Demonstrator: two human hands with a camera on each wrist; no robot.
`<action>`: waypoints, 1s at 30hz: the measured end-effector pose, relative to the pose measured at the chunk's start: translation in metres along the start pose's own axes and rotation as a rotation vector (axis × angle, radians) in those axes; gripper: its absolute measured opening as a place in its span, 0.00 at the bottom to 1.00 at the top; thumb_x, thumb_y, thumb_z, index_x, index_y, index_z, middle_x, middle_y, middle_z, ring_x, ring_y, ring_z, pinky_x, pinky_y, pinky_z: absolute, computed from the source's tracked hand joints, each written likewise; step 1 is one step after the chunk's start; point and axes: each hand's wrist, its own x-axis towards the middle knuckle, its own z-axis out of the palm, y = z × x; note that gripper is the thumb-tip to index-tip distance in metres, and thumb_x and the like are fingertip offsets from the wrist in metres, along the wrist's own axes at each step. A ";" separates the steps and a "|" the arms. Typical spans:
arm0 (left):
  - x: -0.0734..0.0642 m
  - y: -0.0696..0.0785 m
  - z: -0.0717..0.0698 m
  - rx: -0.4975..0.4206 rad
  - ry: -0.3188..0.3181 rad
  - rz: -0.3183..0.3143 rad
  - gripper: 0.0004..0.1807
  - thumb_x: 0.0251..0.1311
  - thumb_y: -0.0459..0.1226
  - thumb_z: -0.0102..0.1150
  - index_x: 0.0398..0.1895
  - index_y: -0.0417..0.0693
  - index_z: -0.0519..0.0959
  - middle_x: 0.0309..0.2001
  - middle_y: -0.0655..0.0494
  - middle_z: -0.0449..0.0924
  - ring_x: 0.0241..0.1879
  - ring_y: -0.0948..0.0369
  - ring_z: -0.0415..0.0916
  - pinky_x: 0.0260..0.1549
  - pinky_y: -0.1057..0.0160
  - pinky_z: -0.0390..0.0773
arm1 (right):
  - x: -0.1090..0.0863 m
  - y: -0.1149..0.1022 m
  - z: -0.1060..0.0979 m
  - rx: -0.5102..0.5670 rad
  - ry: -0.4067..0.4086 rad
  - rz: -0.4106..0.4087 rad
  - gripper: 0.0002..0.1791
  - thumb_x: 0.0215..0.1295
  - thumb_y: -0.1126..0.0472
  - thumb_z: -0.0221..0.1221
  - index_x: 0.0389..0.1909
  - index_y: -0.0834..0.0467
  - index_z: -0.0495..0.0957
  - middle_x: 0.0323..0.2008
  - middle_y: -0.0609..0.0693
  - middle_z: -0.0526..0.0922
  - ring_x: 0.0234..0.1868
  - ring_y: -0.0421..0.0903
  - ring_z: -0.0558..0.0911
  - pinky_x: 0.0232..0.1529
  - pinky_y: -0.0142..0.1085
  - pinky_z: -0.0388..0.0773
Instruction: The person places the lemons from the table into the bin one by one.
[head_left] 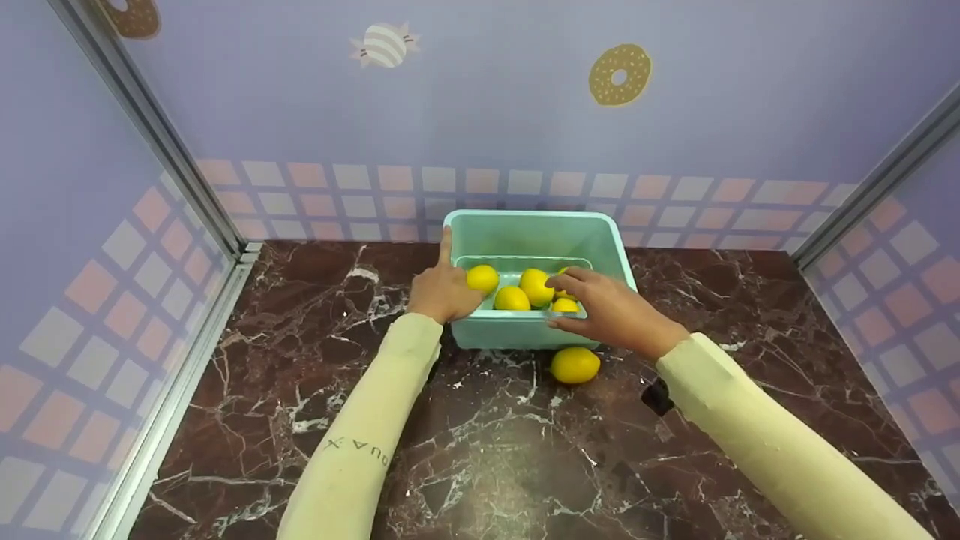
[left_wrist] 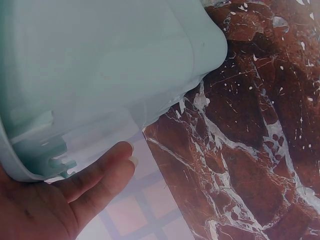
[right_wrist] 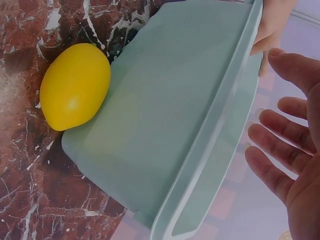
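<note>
A pale green plastic bin (head_left: 534, 330) stands near the back wall with several yellow lemons (head_left: 512, 298) inside. My left hand (head_left: 444, 291) holds the bin's left rim, index finger pointing forward along it. In the left wrist view, two fingers of the left hand (left_wrist: 95, 187) lie outside the bin under the rim. Over the bin's front right corner hovers my right hand (head_left: 611, 309), fingers spread and loosely bent. The right wrist view shows nothing in the right hand (right_wrist: 295, 145). One more lemon (head_left: 575, 365) lies on the tabletop against the bin's front, below the right hand.
The dark red marbled tabletop (head_left: 480, 450) extends around the bin. Behind it rises a purple wall (head_left: 495, 97) with printed sweets and checks. Side panels with metal edge strips (head_left: 176, 390) bound the table left and right. A small black object (head_left: 657, 396) shows at the right wrist.
</note>
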 end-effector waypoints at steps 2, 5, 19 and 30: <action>0.000 0.000 0.000 0.000 0.000 0.000 0.29 0.58 0.55 0.43 0.41 0.44 0.86 0.79 0.52 0.25 0.28 0.51 0.78 0.33 0.49 0.79 | -0.002 -0.001 0.000 0.001 0.003 -0.007 0.28 0.61 0.47 0.63 0.59 0.54 0.74 0.52 0.52 0.80 0.47 0.48 0.81 0.49 0.43 0.79; -0.001 0.001 0.000 -0.004 -0.003 -0.004 0.29 0.58 0.56 0.43 0.41 0.44 0.86 0.79 0.52 0.25 0.28 0.51 0.78 0.34 0.48 0.79 | -0.006 0.000 0.002 -0.003 0.010 -0.015 0.27 0.60 0.48 0.64 0.59 0.54 0.75 0.50 0.51 0.80 0.46 0.48 0.81 0.49 0.43 0.79; -0.001 0.000 -0.001 0.006 -0.004 -0.004 0.29 0.58 0.55 0.44 0.40 0.44 0.86 0.79 0.52 0.25 0.29 0.50 0.79 0.32 0.49 0.79 | -0.020 0.004 0.005 -0.035 -0.006 0.004 0.29 0.60 0.47 0.64 0.61 0.52 0.74 0.53 0.50 0.79 0.53 0.48 0.79 0.54 0.45 0.78; -0.001 0.001 -0.001 -0.008 -0.008 -0.017 0.29 0.57 0.57 0.44 0.37 0.45 0.86 0.79 0.54 0.25 0.28 0.51 0.77 0.34 0.49 0.78 | -0.031 0.001 0.009 -0.035 -0.004 0.020 0.27 0.61 0.45 0.63 0.59 0.52 0.75 0.54 0.50 0.79 0.53 0.49 0.80 0.53 0.47 0.78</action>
